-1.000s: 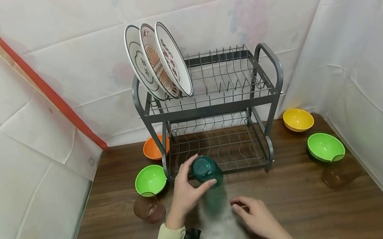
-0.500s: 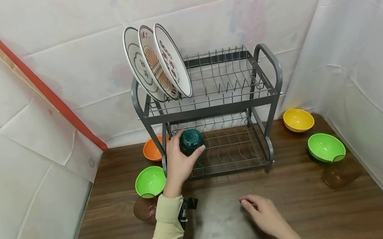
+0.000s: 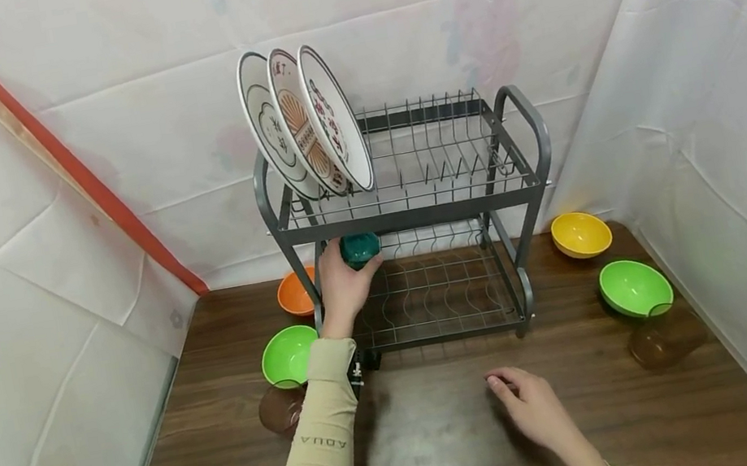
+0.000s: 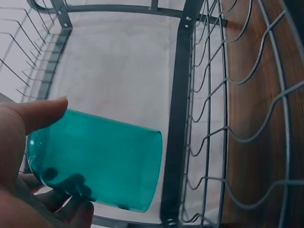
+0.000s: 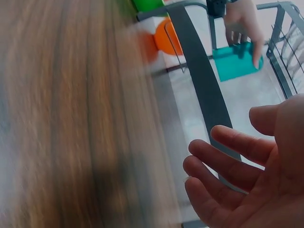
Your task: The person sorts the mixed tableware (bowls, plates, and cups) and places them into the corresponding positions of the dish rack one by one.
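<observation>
A teal see-through cup (image 3: 359,248) is gripped in my left hand (image 3: 344,287), inside the dish rack (image 3: 408,218) between its two tiers. In the left wrist view, fingers and thumb curl round the closed end of the cup (image 4: 104,161), and its open rim faces the wire lower tier (image 4: 223,128), a little apart from it. My right hand (image 3: 538,407) hangs over the table in front of the rack, holding nothing. Its fingers are loosely bent in the right wrist view.
Three patterned plates (image 3: 336,120) lean at the left of the upper tier. Orange (image 3: 295,294) and green (image 3: 287,354) bowls and a brownish glass (image 3: 280,409) stand left. At right are yellow (image 3: 581,234) and green (image 3: 635,288) bowls and another brownish glass (image 3: 659,342).
My left hand has taken the teal cup from the rack's front edge up and back, in under the upper tier. My right hand has drifted to the right.
</observation>
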`<state>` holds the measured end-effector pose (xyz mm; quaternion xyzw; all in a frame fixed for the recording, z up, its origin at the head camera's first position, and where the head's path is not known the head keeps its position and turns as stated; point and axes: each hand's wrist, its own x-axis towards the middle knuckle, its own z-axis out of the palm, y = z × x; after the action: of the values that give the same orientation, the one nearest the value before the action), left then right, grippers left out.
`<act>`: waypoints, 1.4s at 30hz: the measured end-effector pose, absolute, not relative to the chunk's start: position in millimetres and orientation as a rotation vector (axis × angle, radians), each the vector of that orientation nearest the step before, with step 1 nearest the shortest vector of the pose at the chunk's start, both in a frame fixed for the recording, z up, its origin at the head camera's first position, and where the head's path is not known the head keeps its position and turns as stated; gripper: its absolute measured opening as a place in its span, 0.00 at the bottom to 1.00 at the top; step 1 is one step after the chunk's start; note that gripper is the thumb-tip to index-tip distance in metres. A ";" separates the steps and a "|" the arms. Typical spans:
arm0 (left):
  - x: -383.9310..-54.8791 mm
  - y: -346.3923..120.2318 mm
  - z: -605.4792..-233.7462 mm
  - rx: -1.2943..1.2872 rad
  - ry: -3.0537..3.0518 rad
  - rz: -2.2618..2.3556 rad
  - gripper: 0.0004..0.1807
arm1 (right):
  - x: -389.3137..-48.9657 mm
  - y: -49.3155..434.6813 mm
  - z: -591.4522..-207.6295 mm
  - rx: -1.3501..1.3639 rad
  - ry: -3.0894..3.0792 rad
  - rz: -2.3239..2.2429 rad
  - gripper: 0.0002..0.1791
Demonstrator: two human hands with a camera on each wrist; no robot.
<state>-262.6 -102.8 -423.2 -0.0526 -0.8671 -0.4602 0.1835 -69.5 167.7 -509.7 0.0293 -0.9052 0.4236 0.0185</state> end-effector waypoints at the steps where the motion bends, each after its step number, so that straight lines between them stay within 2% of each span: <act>1: -267.3 -102.6 -424.6 -0.141 -2.438 -1.319 0.39 | -69.8 170.2 -508.7 0.074 -2.811 1.316 0.11; 10: -297.9 -103.1 -432.0 -0.046 -2.418 -1.334 0.41 | -73.8 205.4 -507.0 -0.093 -2.827 1.243 0.14; 14: -304.9 -104.2 -436.6 0.003 -2.413 -1.372 0.40 | -74.6 223.6 -506.2 -0.159 -2.837 1.206 0.19; 21: -312.1 -105.1 -446.2 0.000 -2.377 -1.448 0.39 | -68.0 247.6 -502.4 -0.227 -2.841 1.151 0.22; 42: -332.5 -104.2 -450.7 0.074 -2.540 -1.405 0.47 | -65.0 248.8 -505.5 -0.258 -2.831 1.135 0.20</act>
<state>-332.5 -104.2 -450.7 0.0251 -0.8686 -0.4804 0.1187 -65.0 248.8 -505.5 -0.0841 -0.9241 0.3705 0.0401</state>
